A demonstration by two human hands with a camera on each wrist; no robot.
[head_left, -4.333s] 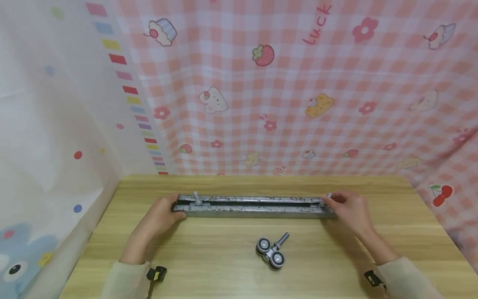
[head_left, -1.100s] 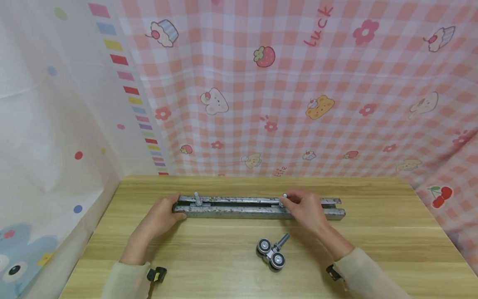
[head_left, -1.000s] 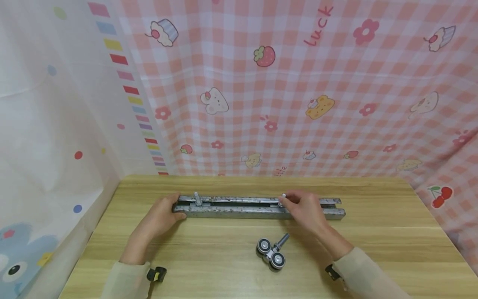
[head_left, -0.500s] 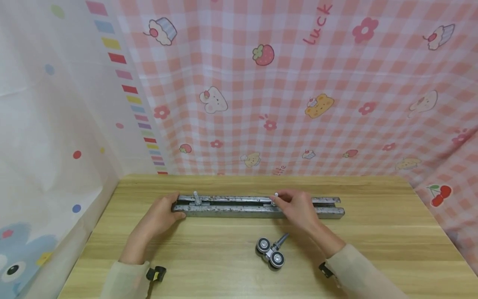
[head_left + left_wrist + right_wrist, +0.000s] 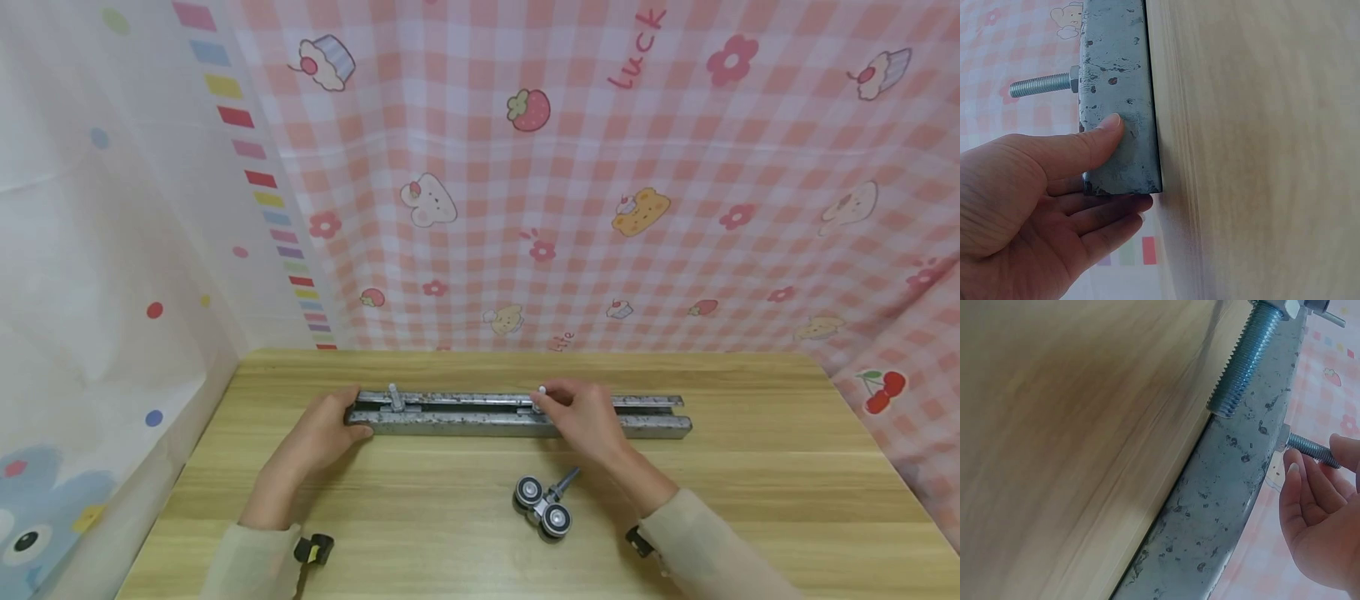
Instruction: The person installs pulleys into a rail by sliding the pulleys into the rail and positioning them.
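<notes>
Head view: a metal rail (image 5: 472, 427) lies on the table (image 5: 420, 517) — the left hand (image 5: 318, 433) grips its left end, thumb on the front face. The right hand (image 5: 588, 421), forearm slanted inward, pinches an upright bolt (image 5: 1311, 449) in the rail's slot

Behind a table (image 5: 787, 450) with light wood grain there hangs a cloth (image 5: 480, 158) with pink and white checks. On it are printed a strawberry (image 5: 528, 110), a pink flower (image 5: 732, 60) and the word "luck" (image 5: 637, 48); red cherries (image 5: 883, 392) appear at the far right. The white cloth (image 5: 90, 250) at the left carries coloured dots and a blue figure (image 5: 56, 483).
</notes>
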